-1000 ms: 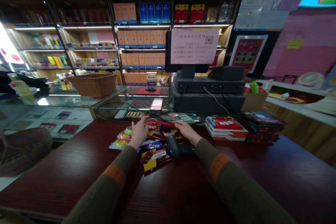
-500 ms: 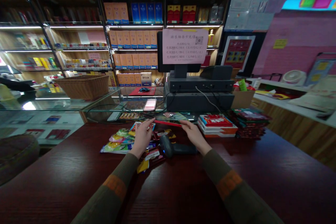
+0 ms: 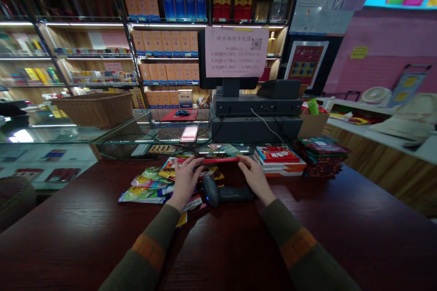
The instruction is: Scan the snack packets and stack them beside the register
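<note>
1. Standing at the far left on the glass showcase, a wicker basket [image 3: 94,108] is seen, well apart from both hands.
2. Loose snack packets [image 3: 150,184] are spread on the dark wooden table [image 3: 68,232], just left of and partly under the left hand.
3. The left hand [image 3: 186,181] is extended forward; its grip is pinched on the left end of a thin red pack [image 3: 220,160], thumb and fingertips closed on that end.
4. The red pack is held level above the table, between the two hands and just beyond them. Its long axis runs left to right, across the line of the forearms, so each hand is equally near its own end.
5. A handheld barcode scanner [image 3: 218,192] lies on the table directly below the red pack, between the wrists, its head turned toward the left hand.
6. The right hand [image 3: 254,177] grips the right end of the red pack in a matching pinch.
7. Stacked flat boxes [image 3: 278,158] rest on the table just right of the right hand; a checkout terminal [image 3: 254,109] stands behind.
</note>
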The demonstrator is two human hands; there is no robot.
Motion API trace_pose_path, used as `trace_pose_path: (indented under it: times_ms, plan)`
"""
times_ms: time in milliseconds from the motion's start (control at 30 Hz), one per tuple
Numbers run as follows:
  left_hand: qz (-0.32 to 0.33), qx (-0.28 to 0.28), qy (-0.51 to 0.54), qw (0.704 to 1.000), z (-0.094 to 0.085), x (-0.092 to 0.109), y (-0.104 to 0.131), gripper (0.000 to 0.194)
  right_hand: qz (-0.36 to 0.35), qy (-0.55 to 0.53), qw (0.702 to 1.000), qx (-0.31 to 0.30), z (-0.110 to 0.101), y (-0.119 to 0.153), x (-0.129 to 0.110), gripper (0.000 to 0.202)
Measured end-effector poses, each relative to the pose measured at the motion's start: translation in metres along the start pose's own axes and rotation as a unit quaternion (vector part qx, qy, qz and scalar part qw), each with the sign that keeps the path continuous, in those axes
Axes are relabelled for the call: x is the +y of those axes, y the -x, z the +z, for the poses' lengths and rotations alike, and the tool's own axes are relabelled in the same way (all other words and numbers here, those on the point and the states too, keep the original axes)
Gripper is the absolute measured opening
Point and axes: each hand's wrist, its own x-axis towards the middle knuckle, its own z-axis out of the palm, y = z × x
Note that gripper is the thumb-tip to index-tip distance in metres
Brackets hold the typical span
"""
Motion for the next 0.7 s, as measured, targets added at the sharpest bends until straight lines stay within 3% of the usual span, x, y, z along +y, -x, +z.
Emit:
trace_pose_path:
  times_ms: [367,700]
  plan:
    - [0.018,0.050,-0.059,0.997,-0.005,0.010,0.003,0.018,-0.054,0.051,0.995,0.061,0.001,0.008,-0.013,0.036]
    - [-0.032,0.059,0.011,0.998,-0.004,0.001,0.002,0.019,-0.044,0.005,0.999,0.007,0.003,0.007,-0.008,0.037]
